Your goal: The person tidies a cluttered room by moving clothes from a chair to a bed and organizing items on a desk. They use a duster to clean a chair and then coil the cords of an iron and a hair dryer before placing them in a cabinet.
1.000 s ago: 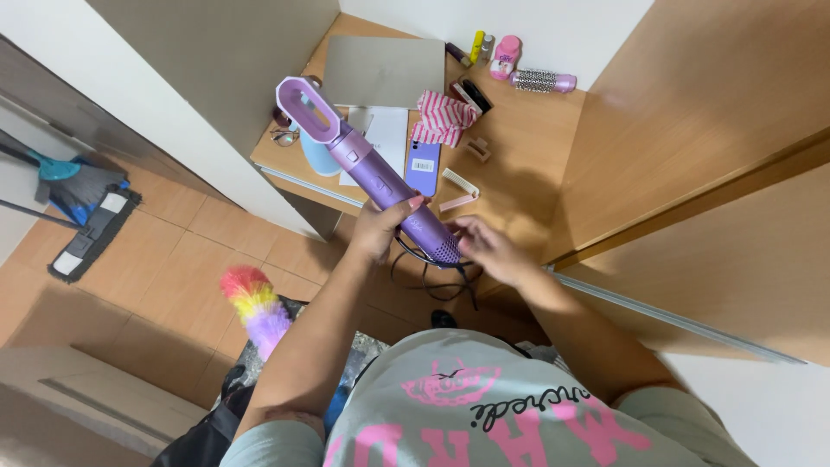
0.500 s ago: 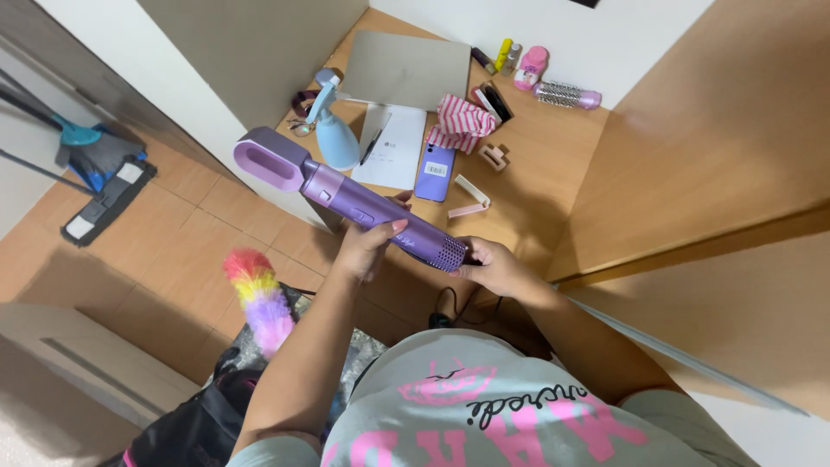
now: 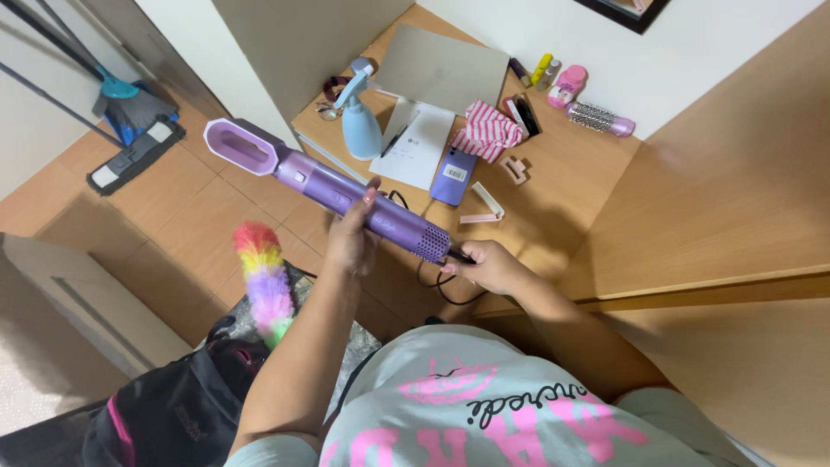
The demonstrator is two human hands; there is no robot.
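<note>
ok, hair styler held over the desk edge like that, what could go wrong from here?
1. The left hand grips the purple hair styler only mid-barrel, with the long head end unsupported: it could tip or slip.
2. The right hand pinches the black cord at the base; the loop hanging below could snag on the desk edge.
3. A swing of the head end could strike the blue spray bottle, which stands close to it.

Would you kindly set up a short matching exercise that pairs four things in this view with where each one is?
1 purple hair dryer
2 spray bottle
3 rainbow duster
4 mop

a on the floor by the wall
b in a dark bag
c held in both hands
d standing on the desk

Pairs: 1-c, 2-d, 3-b, 4-a
</note>
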